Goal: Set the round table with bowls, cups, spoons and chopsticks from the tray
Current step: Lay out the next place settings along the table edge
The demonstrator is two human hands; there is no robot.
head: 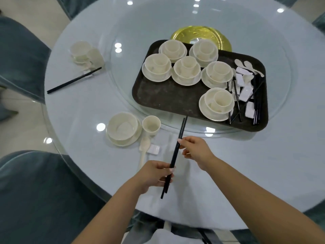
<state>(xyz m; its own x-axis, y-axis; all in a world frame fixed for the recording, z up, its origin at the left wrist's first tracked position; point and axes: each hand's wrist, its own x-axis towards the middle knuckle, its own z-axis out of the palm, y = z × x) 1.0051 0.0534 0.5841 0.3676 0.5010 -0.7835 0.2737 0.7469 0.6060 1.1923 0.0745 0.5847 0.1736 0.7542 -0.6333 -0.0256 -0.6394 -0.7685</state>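
Pair of long black chopsticks (174, 158) held above near edge of round glass-topped table (263, 164), just right of white rest (154, 149). Left hand (155, 175) pinching lower end, right hand (195, 151) pinching middle.

Near setting: cream bowl on saucer (123, 128), cream cup (151, 125), cream spoon (144, 150) placed; chopsticks not yet laid.

Far-left setting (84, 54) apparently complete, chopsticks included.

Dark rectangular tray (167, 97) on glass turntable: six bowl-and-cup stacks, spoons, rests, chopsticks left. Judged roughly quarter done.
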